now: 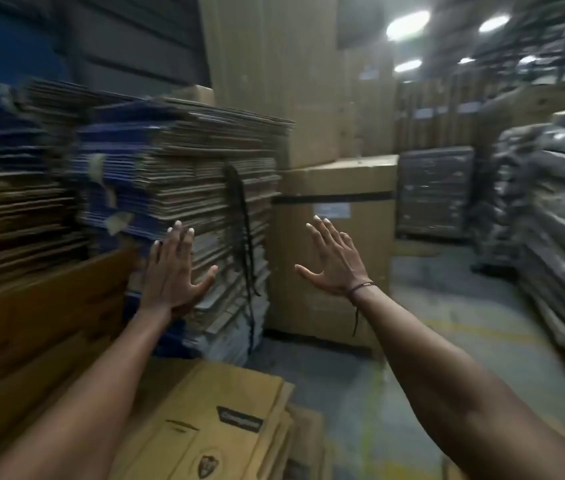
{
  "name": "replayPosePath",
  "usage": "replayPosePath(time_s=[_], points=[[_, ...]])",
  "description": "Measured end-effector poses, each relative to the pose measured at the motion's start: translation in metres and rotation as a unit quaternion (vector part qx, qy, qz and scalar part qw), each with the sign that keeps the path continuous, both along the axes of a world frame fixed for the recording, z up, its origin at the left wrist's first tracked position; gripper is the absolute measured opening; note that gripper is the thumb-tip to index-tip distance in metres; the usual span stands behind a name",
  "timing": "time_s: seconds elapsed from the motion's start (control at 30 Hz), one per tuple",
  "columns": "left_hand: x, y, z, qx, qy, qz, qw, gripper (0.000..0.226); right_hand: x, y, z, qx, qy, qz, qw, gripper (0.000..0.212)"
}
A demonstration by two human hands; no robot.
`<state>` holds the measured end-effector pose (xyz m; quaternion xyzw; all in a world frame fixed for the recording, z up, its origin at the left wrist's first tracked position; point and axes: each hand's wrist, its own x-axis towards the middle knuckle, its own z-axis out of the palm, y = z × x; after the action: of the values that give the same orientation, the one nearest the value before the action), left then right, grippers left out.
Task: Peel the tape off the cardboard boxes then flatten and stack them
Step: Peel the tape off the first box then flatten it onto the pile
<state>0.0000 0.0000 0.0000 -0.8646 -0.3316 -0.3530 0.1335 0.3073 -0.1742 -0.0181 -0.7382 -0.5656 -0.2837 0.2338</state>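
Flattened boxes [184,174] stand stacked ahead-left, layers horizontal. Your left hand [173,268], fingers straight, holds nothing and is nearer, seemingly touching the stack's side; blur hides contact. Your right hand [334,258] hangs spread, empty, apart to the right.

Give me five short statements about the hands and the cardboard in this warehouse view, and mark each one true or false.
1. Both hands, left hand and right hand, have straight spread fingers. True.
2. The right hand grips a roll of tape. False: it holds nothing.
3. A tall stack of flattened brown and blue cardboard boxes stands ahead on the left. True.
4. A thin dark cord bracelet is on the left wrist. False: it is on the right wrist.
5. A flattened tan cardboard box with printed logos lies below the arms. True.
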Motion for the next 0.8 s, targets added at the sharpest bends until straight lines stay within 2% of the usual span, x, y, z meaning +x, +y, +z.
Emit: replayPosePath(time_s=[0.2,0.47,0.63,0.8], points=[[0.106,-0.077,-0.054,-0.044,0.029,-0.124,0.991,0.095,0.058,-0.164,-0.049,-0.049,0.027,-0.145,0.988,0.096],[0.217,-0.21,-0.126,-0.07,0.086,-0.241,0.964,0.095,0.099,-0.385,-0.111,-0.1,0.063,-0.313,0.942,0.098],[0.252,-0.299,-0.183,-0.109,0.117,-0.286,0.945,0.094,0.106,-0.496,-0.153,-0.115,0.107,-0.363,0.918,0.099],[0.272,-0.377,-0.24,-0.152,0.145,-0.288,0.934,0.094,0.113,-0.579,-0.201,-0.142,0.156,-0.379,0.901,0.103]])
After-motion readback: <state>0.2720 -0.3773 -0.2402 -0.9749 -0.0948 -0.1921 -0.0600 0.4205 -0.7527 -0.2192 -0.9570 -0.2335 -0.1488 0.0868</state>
